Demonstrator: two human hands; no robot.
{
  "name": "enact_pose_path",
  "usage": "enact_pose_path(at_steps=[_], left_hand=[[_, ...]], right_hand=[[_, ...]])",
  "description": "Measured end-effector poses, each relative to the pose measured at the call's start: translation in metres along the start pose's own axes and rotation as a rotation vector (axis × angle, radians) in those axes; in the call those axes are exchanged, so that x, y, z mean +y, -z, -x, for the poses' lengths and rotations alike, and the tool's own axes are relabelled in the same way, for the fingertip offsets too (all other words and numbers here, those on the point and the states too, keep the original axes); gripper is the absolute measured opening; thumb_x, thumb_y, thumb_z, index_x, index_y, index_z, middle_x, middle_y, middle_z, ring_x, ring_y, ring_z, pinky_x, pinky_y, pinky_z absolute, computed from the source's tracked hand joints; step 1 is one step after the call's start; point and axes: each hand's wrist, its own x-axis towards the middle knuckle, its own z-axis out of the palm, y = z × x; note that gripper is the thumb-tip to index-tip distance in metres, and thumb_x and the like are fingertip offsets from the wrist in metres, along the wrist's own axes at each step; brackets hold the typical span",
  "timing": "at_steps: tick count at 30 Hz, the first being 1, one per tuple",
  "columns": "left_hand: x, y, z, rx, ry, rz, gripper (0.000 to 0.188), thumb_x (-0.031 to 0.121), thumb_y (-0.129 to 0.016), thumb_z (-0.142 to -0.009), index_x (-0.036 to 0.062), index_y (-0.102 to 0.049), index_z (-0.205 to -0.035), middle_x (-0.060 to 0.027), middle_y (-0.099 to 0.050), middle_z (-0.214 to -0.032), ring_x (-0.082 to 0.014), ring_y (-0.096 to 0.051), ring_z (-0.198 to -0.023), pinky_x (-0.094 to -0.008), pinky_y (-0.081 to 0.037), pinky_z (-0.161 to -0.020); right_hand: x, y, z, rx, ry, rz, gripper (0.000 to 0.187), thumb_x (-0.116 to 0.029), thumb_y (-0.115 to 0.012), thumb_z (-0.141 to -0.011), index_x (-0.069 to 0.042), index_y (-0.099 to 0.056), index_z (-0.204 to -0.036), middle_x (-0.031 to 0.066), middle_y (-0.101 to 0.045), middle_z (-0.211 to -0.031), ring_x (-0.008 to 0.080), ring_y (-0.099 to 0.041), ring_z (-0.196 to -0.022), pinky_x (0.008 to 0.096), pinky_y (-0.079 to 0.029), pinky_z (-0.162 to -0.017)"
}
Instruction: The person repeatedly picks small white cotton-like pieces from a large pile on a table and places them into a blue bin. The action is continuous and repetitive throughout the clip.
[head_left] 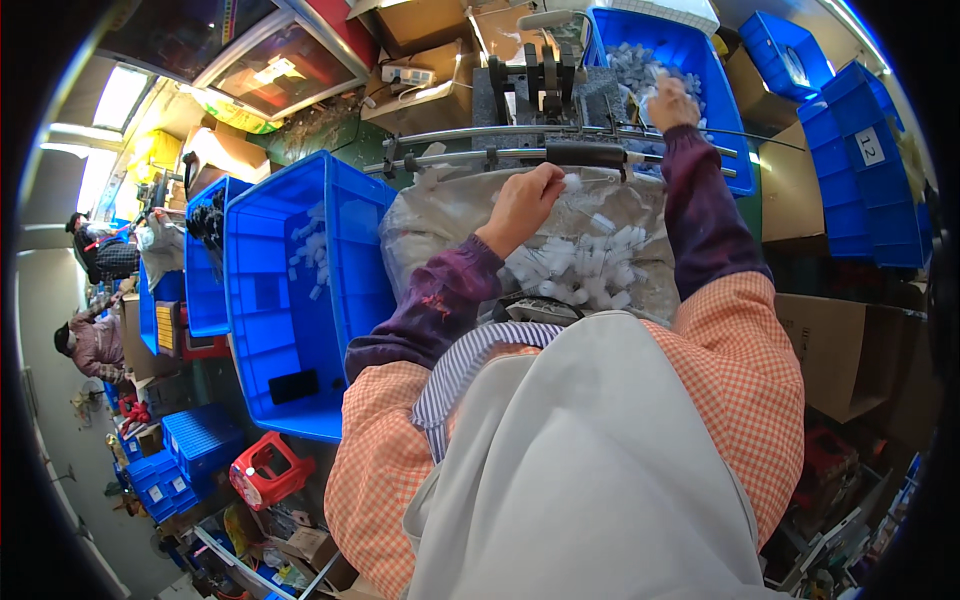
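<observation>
My left hand (524, 209) is closed in a pinch just in front of the metal rods, with a small white plastic piece (572, 183) at its fingertips. Below it, a heap of similar white pieces (590, 262), many with thin dark stems, lies on a clear plastic sheet (425, 215) across the work surface. Farther off to the right, my right hand (673, 104) is over a blue bin (722, 85) that contains more white pieces (630, 68). Motion blurs its fingers, so what they hold cannot be made out.
Horizontal metal rods (460, 158) with a black sleeve (585, 154) cross in front of a dark machine fixture (545, 85). At my left stands a big blue bin (262, 300) with some white pieces and a dark flat object (293, 386). A red stool (268, 470) is beyond; other people work far left.
</observation>
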Motion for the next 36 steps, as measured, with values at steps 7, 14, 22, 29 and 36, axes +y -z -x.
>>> enact_pose_path(at_steps=[7,14,22,29,36], left_hand=[[0.010,-0.001,-0.014,0.061,0.029,-0.035,0.020,0.015,-0.059,-0.082,0.0002,-0.056,-0.094,-0.0149,-0.064,-0.077,-0.0258,-0.064,-0.072,-0.0323,-0.048,-0.064],[-0.066,0.007,0.027,-0.427,0.185,-0.849,0.023,0.013,-0.057,-0.074,0.0063,-0.058,-0.096,-0.0147,-0.061,-0.091,-0.0325,-0.060,-0.085,-0.0396,-0.050,-0.067],[-0.095,0.000,0.047,-0.332,0.105,-0.729,0.016,0.011,-0.054,-0.071,0.0085,-0.062,-0.085,-0.0144,-0.059,-0.089,-0.0312,-0.058,-0.087,-0.0401,-0.050,-0.069],[-0.100,0.004,0.050,-0.364,0.107,-0.677,0.016,0.014,-0.056,-0.073,0.0060,-0.061,-0.085,-0.0163,-0.060,-0.088,-0.0322,-0.058,-0.087,-0.0413,-0.048,-0.071],[-0.084,0.011,0.046,-0.314,0.209,-0.520,0.025,0.017,-0.051,-0.080,0.0030,-0.054,-0.100,-0.0197,-0.060,-0.088,-0.0364,-0.056,-0.088,-0.0435,-0.045,-0.075]], right_hand=[[-0.050,0.024,0.080,-0.712,0.631,-0.913,0.026,-0.013,-0.053,-0.084,-0.008,-0.058,-0.109,0.0089,-0.063,-0.090,0.0135,-0.056,-0.079,0.0289,-0.045,-0.072],[-0.055,-0.047,0.019,0.021,0.299,-0.159,0.015,-0.018,-0.051,-0.078,-0.014,-0.059,-0.091,0.0056,-0.060,-0.092,0.0263,-0.057,-0.089,0.0396,-0.043,-0.074],[-0.059,-0.070,0.008,-0.004,0.267,-0.056,0.015,-0.025,-0.053,-0.079,-0.017,-0.059,-0.091,0.0015,-0.059,-0.095,0.0229,-0.051,-0.099,0.0395,-0.035,-0.082],[-0.064,-0.067,0.008,-0.060,0.268,-0.017,0.015,-0.025,-0.051,-0.080,-0.017,-0.058,-0.090,0.0020,-0.060,-0.097,0.0234,-0.050,-0.100,0.0399,-0.033,-0.083],[-0.064,-0.061,0.000,-0.171,0.244,-0.081,0.019,-0.029,-0.049,-0.081,-0.019,-0.061,-0.093,-0.0004,-0.060,-0.103,0.0222,-0.048,-0.105,0.0415,-0.030,-0.087]])
